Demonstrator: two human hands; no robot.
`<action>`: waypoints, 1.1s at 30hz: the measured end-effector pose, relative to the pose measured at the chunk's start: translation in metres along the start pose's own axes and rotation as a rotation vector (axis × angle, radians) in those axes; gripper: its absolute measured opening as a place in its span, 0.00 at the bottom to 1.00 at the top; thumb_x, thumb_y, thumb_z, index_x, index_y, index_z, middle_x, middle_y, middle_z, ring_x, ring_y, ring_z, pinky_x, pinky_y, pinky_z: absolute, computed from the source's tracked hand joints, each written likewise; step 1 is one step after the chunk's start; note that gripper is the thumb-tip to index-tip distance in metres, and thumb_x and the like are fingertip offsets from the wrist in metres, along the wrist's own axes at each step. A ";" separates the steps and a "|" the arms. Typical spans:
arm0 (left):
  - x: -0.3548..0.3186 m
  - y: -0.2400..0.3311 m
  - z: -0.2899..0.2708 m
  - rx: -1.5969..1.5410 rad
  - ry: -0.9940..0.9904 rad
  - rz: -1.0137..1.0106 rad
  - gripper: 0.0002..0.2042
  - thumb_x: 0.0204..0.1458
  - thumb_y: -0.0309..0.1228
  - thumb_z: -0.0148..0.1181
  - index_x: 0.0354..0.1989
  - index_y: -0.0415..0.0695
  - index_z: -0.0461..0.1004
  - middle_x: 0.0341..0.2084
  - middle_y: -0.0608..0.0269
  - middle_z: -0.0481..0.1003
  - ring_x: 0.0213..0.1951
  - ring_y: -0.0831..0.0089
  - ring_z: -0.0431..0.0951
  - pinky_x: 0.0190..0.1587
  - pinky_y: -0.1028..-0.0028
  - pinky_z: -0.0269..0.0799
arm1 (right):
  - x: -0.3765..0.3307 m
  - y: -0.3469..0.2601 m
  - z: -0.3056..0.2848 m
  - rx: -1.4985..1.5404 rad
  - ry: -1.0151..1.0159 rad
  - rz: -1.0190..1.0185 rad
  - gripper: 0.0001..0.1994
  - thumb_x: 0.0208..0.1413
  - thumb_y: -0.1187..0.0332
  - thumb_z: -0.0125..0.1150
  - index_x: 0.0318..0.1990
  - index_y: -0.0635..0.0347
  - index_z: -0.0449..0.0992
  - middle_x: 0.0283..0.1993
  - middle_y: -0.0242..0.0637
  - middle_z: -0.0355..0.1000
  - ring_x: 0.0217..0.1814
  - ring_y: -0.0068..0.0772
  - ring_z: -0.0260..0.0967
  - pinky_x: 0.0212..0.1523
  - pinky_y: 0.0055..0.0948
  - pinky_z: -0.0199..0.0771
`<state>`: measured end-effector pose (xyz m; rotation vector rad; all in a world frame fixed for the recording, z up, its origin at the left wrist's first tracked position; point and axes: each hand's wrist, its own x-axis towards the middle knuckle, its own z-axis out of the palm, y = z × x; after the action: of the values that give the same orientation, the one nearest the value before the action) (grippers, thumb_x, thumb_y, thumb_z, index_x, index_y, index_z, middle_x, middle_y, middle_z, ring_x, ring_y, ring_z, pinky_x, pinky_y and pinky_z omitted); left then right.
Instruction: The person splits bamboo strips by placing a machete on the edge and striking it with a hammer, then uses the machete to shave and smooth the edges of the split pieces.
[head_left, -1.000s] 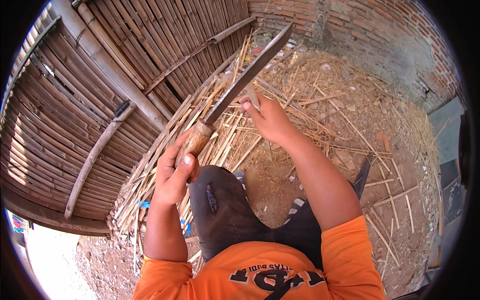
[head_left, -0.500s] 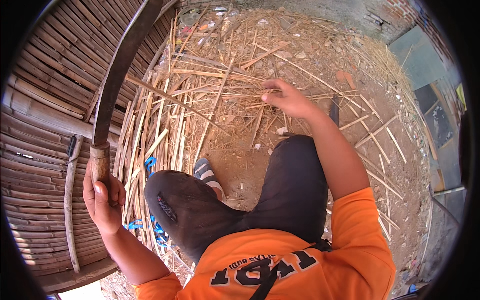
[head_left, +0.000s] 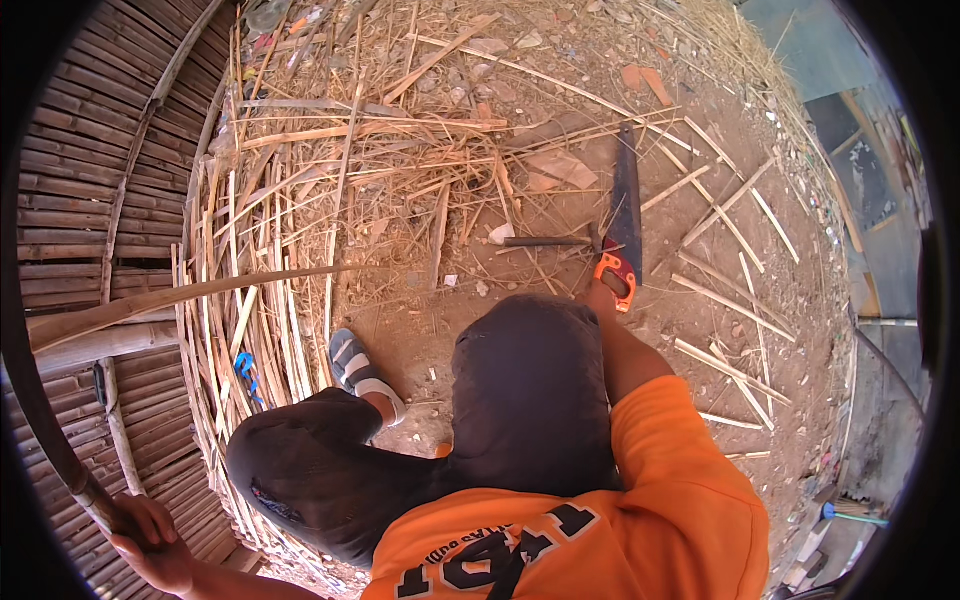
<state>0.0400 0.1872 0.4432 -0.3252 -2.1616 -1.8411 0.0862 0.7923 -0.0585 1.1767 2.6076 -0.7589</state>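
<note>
My left hand [head_left: 155, 545] at the lower left is closed around the wooden grip of a machete [head_left: 42, 425]. Its long, dark, curved blade points up and runs along the left edge of the picture. A split bamboo strip [head_left: 180, 295] stretches sideways from beside that blade over the ground; whether it touches the blade I cannot tell. My right hand [head_left: 597, 294] is down beside my right knee, at the orange handle of a handsaw [head_left: 625, 195]. The knee and the handle hide most of its fingers, so a grip cannot be made out.
Split bamboo strips [head_left: 290, 330] lie in a thick pile at the left, with a blue strap [head_left: 246, 378] among them. More slats [head_left: 735, 305] are scattered at the right. A short dark rod [head_left: 547, 241] lies near the saw. A bamboo slat wall [head_left: 110, 165] stands at the left.
My left hand has lowered the machete toward the lower left. My right hand has left the straw and slats and come back to the saw's handle. The view has shifted.
</note>
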 end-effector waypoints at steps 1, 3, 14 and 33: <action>0.001 -0.001 0.002 0.004 0.049 -0.004 0.36 0.67 0.52 0.48 0.70 0.33 0.53 0.20 0.71 0.56 0.19 0.83 0.55 0.19 0.82 0.49 | -0.004 0.005 0.007 0.032 0.030 0.023 0.20 0.54 0.64 0.61 0.52 0.66 0.73 0.46 0.60 0.75 0.53 0.60 0.74 0.54 0.51 0.73; 0.004 -0.002 0.014 0.014 0.159 -0.001 0.36 0.67 0.52 0.48 0.71 0.34 0.51 0.20 0.72 0.55 0.19 0.83 0.55 0.20 0.82 0.49 | -0.003 0.000 0.012 0.089 0.013 0.006 0.21 0.55 0.64 0.61 0.54 0.63 0.71 0.45 0.59 0.75 0.51 0.61 0.73 0.52 0.52 0.74; 0.001 0.018 0.043 -0.020 -0.037 -0.034 0.33 0.69 0.49 0.46 0.71 0.36 0.52 0.20 0.72 0.55 0.19 0.83 0.55 0.19 0.82 0.52 | 0.075 -0.081 0.016 0.285 -0.217 -0.110 0.28 0.64 0.52 0.56 0.65 0.58 0.64 0.57 0.59 0.73 0.60 0.62 0.70 0.58 0.50 0.69; -0.019 0.033 0.070 -0.057 0.124 -0.058 0.32 0.63 0.43 0.58 0.69 0.34 0.60 0.21 0.70 0.64 0.20 0.84 0.59 0.21 0.81 0.57 | 0.090 0.026 -0.043 1.212 -0.406 0.429 0.07 0.62 0.69 0.53 0.42 0.62 0.73 0.29 0.39 0.71 0.29 0.35 0.73 0.25 0.34 0.71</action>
<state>0.0645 0.2614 0.4562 -0.1569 -2.0586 -1.9039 0.0467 0.8874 -0.0637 1.4682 1.3482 -2.2583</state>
